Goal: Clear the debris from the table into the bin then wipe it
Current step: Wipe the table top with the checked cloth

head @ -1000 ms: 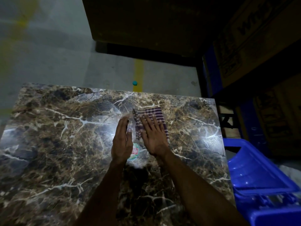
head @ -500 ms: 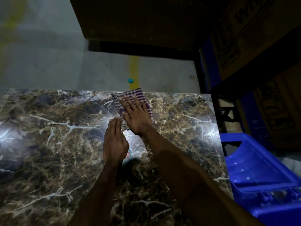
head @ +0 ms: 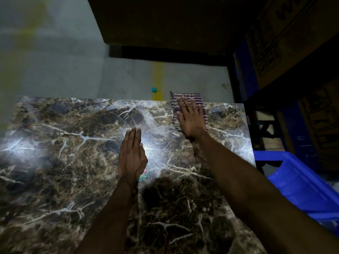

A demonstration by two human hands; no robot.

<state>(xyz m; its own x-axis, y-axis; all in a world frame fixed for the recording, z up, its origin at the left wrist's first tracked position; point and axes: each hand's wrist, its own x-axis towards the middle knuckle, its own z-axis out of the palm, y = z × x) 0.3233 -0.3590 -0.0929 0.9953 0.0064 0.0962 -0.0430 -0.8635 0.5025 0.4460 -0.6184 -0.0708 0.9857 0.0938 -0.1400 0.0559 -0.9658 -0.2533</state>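
Bench (head: 73, 162) marble filled the near view, dark and glossy, with no loose debris visible on it, so the clearing part looked done and the wiping was the step in hand. Nearest on it, the left hand (head: 131, 154) lay flat and open, palm down with the fingers together, gripping nothing; it partly covered a small round sticker (head: 145, 173) on the surface. To the right, off the bench's side, stood the blue bin (head: 293, 184), well apart from both hands.

Farther out, the right hand (head: 190, 116) was spread open and pressed palm down on the striped cloth (head: 201, 107), pinning it rather than clutching it. The cloth sat at the far edge toward the right corner, its far end just overhanging the rim. Its long axis ran roughly away from the person, and the stripes ran across it.

To wipe well from there, I judged the palm should keep even pressure so the cloth slid flat instead of bunching, and the stroke should turn back before more fabric slipped over the edge. The left hand served best as a brace. Beyond the bench lay the grey floor with a small teal cap (head: 154, 89).
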